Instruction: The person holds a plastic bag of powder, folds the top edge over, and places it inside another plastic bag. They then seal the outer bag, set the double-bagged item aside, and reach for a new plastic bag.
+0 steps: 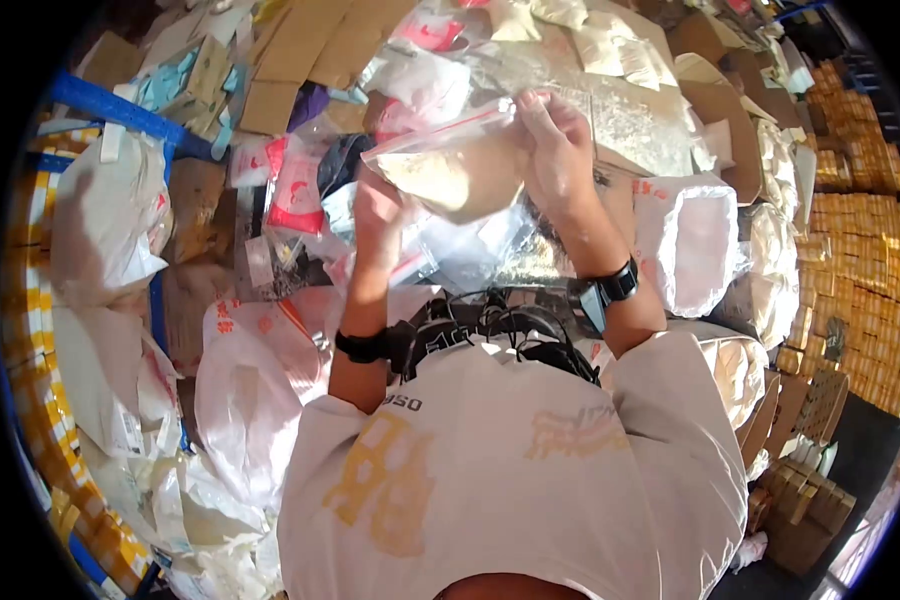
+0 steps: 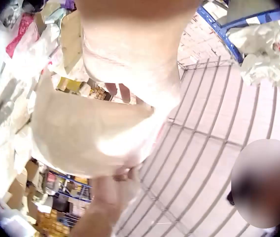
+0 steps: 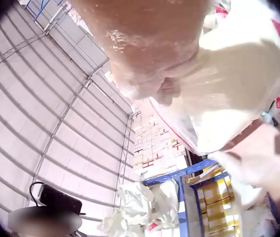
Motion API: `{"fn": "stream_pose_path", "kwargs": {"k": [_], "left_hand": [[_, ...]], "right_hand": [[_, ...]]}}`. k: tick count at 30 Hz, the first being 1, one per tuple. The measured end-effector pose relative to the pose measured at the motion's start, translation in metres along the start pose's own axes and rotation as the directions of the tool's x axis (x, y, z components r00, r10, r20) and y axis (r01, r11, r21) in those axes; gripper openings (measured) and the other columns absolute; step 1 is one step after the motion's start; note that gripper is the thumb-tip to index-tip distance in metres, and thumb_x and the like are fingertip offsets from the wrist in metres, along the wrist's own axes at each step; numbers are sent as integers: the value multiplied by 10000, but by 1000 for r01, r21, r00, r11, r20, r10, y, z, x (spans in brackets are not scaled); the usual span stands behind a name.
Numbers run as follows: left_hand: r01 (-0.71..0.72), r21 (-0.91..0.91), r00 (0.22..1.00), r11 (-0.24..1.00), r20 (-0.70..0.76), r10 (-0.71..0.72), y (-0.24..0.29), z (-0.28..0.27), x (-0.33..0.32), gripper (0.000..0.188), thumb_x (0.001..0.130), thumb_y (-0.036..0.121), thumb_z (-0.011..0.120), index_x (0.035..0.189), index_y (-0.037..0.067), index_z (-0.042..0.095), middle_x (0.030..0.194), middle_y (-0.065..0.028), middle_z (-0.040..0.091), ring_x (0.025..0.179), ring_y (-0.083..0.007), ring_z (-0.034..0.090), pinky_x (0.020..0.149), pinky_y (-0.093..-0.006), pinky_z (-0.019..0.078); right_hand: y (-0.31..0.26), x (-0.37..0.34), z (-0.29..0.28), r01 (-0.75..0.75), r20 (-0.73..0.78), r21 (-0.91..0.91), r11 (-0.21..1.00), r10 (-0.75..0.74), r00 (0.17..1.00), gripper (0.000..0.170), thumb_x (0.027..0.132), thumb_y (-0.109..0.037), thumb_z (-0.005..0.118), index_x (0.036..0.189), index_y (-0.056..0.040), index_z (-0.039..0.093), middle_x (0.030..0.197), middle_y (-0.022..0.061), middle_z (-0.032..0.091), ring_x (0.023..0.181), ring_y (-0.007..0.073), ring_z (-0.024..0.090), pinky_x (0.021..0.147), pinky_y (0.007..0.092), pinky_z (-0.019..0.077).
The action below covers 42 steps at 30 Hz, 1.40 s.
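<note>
Clear plastic makes the bag [image 1: 460, 185], and pale cream stuff fills its lower part; in the head view the bag is up in front of the person, tilted, with a red line along its top; the right hand [image 1: 557, 150] pinches the top corner of the bag with its fingertips; the left hand [image 1: 378, 215] holds the other side, its fingers partly hidden by the bag; each wrist wears a black strap, and the person has a white shirt [image 1: 515, 490]; past the bag lie flat brown cardboard [image 1: 315, 50] and pink and white packs [image 1: 295, 190]; a big white sack [image 1: 110, 220] hangs by a blue bar [image 1: 135, 115] on the left, and yellow boxes [image 1: 855, 290] stand in a tall pile on the right; in the left wrist view the left hand is big and close at the top, gripping one end of the bag, and the right hand comes from below with its fingers on the far end; a pale roof [image 2: 204, 133] with dark bars shows behind; in the right wrist view the right hand is close at the top, gripping the bag, and the left hand touches it from the lower right; white bags [image 3: 137, 200] sit near the bottom, beside a blue frame [image 3: 182, 197].
</note>
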<state>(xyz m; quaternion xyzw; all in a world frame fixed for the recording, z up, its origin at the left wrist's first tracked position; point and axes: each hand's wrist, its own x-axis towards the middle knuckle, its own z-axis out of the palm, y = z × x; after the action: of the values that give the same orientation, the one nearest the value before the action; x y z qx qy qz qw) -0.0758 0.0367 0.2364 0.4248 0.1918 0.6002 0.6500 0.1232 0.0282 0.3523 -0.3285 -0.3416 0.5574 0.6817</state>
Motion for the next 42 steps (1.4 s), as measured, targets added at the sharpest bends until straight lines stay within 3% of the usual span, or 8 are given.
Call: {"fn": "stream_pose_path", "kwargs": {"k": [4,6,14,20,25,34,36,42], "left_hand": [[151,510,937,847,198,-287,-48,-3,-29,989,583,170,950,1406,24,421,1183,-100,643,1102,-208,606,895,-342,508],[35,521,882,853,385,-272,-46,18,-27,887,608,158,935,1356,26,477,1102,-98,683,1058,-215,637,903,-354,511],[529,197,786,825,254,-564,-68,67,-74,786,721,41,837,1379,17,408,1280,-106,588,1189,-216,567,1003,-382,474],[454,191,776,870,396,-491,-70,108,-95,777,741,23,811,1394,7,391,1279,-116,584,1183,-216,567,1008,-376,468],[356,202,815,912,410,-409,-83,173,-129,776,755,82,824,1394,11,390,1284,-113,562,1181,-199,548,991,-360,460],[1,645,699,765,546,-461,-111,308,-162,636,892,377,720,1334,-14,485,1068,-71,634,989,-151,601,843,-284,481],[364,496,705,788,407,-581,-124,343,-157,591,954,418,628,1320,-29,503,1054,-55,649,953,-113,604,798,-265,482],[122,742,777,659,342,-529,-199,387,-149,374,1005,327,558,897,-7,687,745,4,642,657,-75,510,624,-268,441]], "right_hand": [[-8,-19,1,-94,-170,15,995,95,981,160,1017,-145,536,941,-28,614,834,-5,617,757,93,621,757,290,562],[-16,-30,-3,-119,-198,-15,993,114,973,143,1018,-147,531,958,-49,617,825,-14,610,758,95,623,818,315,565],[-51,-71,-63,-154,-271,37,987,159,949,139,1018,-177,537,976,-63,605,882,17,629,839,149,653,823,312,541],[-80,-144,-105,-208,-103,-143,968,195,975,324,988,-203,595,1236,4,581,1073,39,644,944,113,634,858,269,513],[-84,-225,-184,-140,143,-269,953,184,972,984,785,-399,817,1504,-8,271,1357,107,537,1244,188,505,1039,339,419],[-89,-366,-287,-198,-157,361,911,269,950,781,822,-245,772,1434,19,366,1351,120,539,1220,229,557,1032,367,458],[-98,-385,-304,-170,-165,430,886,263,951,742,847,-234,745,1428,33,369,1343,122,547,1205,227,571,1025,369,468],[-119,-432,-341,-173,-209,106,979,192,959,670,882,-157,717,1443,-6,383,1346,85,544,1194,175,538,1023,346,451]]}}
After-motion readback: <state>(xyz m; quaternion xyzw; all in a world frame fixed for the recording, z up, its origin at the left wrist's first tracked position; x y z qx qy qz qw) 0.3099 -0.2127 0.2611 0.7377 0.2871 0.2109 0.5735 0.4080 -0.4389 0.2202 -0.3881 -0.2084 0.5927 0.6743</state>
